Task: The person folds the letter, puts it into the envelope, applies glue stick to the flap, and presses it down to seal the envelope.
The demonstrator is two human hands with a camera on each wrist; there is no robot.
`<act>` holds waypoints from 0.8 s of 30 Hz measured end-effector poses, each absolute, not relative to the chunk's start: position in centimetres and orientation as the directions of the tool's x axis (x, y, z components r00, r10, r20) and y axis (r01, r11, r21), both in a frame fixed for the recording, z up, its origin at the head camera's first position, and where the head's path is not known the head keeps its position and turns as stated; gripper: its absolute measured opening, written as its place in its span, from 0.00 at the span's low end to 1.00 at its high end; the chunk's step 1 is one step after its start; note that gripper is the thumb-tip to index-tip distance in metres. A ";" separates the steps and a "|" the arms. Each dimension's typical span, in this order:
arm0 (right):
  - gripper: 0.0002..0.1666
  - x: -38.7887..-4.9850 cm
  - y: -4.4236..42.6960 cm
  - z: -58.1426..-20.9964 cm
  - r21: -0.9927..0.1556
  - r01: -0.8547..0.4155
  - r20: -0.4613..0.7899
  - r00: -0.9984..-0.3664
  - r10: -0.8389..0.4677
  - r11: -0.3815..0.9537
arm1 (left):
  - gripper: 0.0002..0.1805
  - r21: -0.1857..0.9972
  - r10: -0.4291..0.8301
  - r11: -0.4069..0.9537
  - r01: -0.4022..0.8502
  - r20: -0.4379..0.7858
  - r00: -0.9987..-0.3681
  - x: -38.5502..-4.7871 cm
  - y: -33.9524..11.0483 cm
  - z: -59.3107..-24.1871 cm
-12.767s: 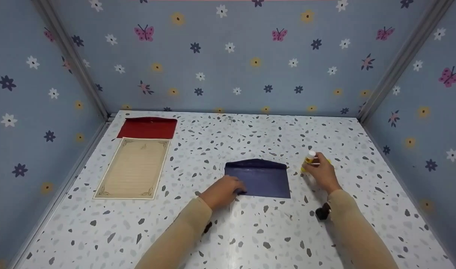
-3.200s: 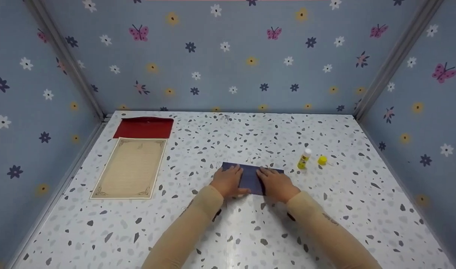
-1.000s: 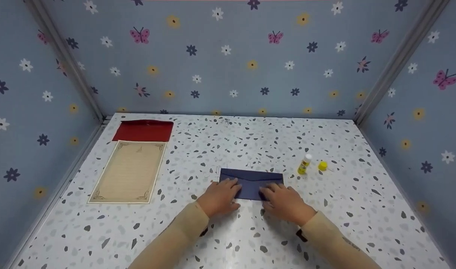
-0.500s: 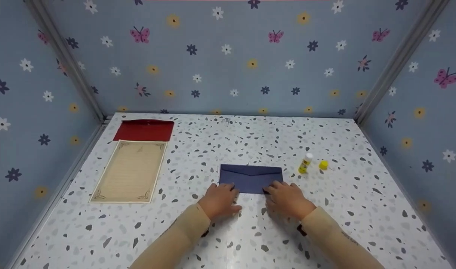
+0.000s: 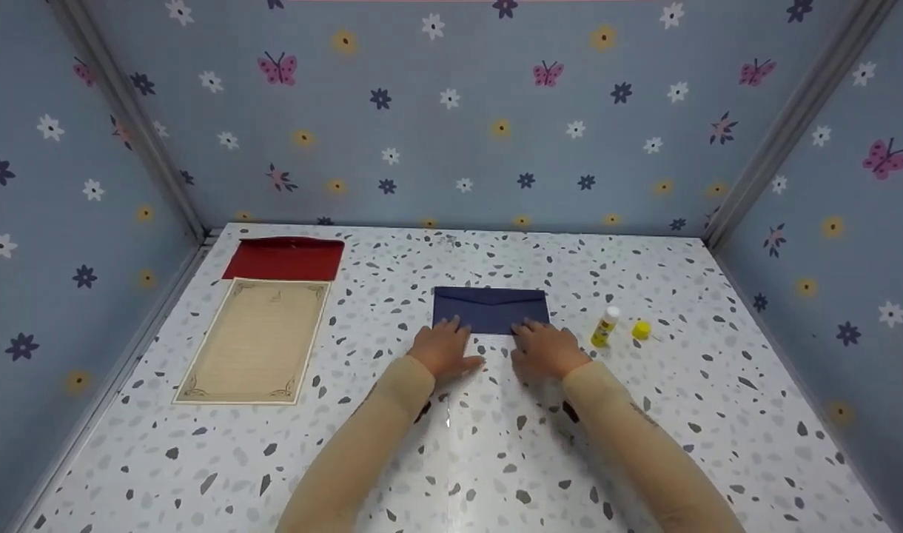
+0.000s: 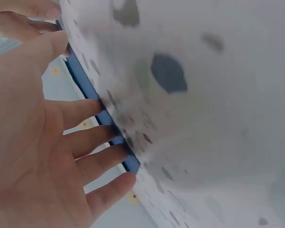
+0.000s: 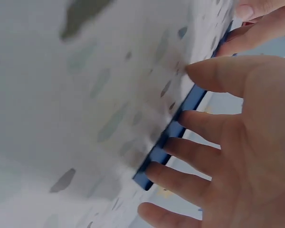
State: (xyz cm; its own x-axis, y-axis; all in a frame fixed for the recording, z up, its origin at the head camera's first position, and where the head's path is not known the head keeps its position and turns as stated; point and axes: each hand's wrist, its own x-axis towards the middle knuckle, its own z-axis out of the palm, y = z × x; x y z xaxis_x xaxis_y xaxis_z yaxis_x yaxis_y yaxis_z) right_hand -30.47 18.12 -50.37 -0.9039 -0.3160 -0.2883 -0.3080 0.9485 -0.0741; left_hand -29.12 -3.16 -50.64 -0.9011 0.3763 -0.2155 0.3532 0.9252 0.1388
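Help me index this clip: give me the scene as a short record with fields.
Blue envelope: flat on the speckled table, flap folded over along its far side
Left grip: touches the envelope's near edge, left part
Right grip: touches the same edge, right part
Far left: red envelope, with a bordered beige sheet just nearer
Right side: glue stick, with a yellow cap apart to its right

Readable text: none; glue stick label: markings too small to read
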 end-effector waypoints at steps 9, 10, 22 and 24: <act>0.34 -34.8 17.1 -49.7 -0.148 -0.222 -0.301 -0.918 -0.257 0.964 | 0.42 0.175 0.329 0.941 0.291 -0.264 -0.907 -33.1 -3.2 -50.2; 0.34 -35.1 16.9 -49.7 -0.149 -0.215 -0.303 -0.919 -0.252 0.965 | 0.42 0.182 0.325 0.941 0.284 -0.262 -0.909 -33.3 -3.2 -50.1; 0.37 -36.2 17.1 -49.8 -0.162 -0.222 -0.276 -0.925 -0.260 0.961 | 0.41 0.200 0.317 0.940 0.277 -0.208 -0.925 -34.3 -3.3 -49.8; 0.36 -35.8 17.1 -49.8 -0.133 -0.244 -0.253 -0.929 -0.271 0.960 | 0.41 0.172 0.308 0.945 0.278 -0.182 -0.934 -33.8 -3.2 -49.8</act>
State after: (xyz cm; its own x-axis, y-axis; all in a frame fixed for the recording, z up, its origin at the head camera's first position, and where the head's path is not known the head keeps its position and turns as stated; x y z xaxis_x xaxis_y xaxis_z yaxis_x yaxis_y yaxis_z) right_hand -35.78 17.13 -49.84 -0.9285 -0.2713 -0.2535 -0.2443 0.9605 -0.1334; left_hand -33.78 -3.19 -49.81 -0.9337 0.3082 -0.1825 0.2783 0.9449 0.1723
